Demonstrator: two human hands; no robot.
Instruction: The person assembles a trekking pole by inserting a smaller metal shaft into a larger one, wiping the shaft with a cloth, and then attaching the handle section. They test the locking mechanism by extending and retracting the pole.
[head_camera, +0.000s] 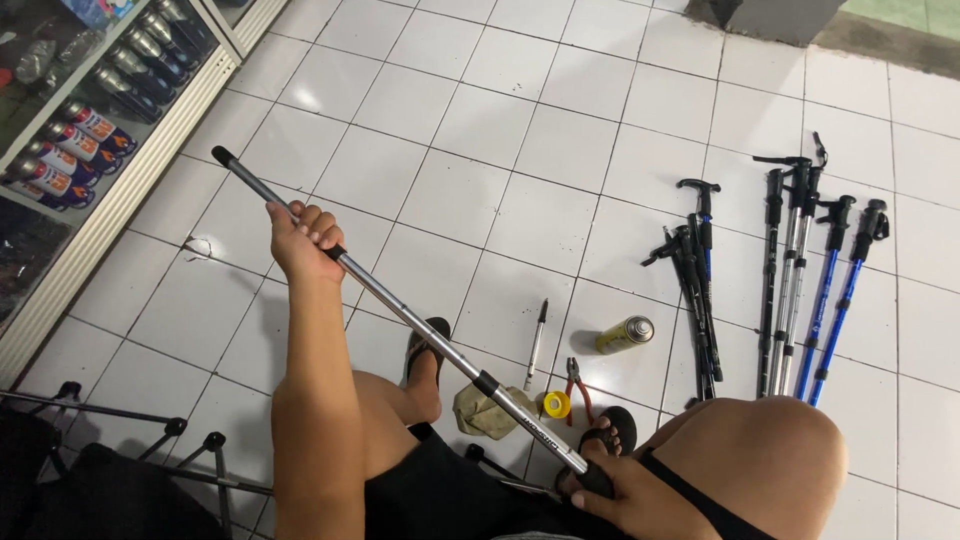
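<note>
The person sits low over a white tiled floor (520, 140), the knees wide apart, and holds a silver telescopic trekking pole (410, 318) across the body. The pole runs slanted, from its black tip at about 10 o'clock down to the lower end at about 5 o'clock.

The left hand (302, 238) is stretched forward with a nearly straight arm; the forearm rises from the bottom edge of the view up to the wrist. This hand is closed in a full fist around the upper section of the pole, just below the tip part, with the knuckles on top and the fingers wrapped completely over the tube.

The right hand (622, 495) stays close to the body, at 5 o'clock, beside the right knee. Its fingers are curled around the black lower end of the pole; how tightly it is closed I cannot tell fully, because part of the hand is cut off by the frame edge.

Under the pole, between the feet in sandals, lie some small things: a crumpled cloth (484, 411), a roll of yellow tape (556, 404), pliers with red handles (576, 385), a pen-like tool (537, 343) and a yellow spray can (625, 334) lying on its side. At 2 to 3 o'clock more trekking poles (800, 280), black, silver and blue, lie in a row on the floor. At 10 o'clock there is a glass cabinet (110, 150) with cans on its shelves.
</note>
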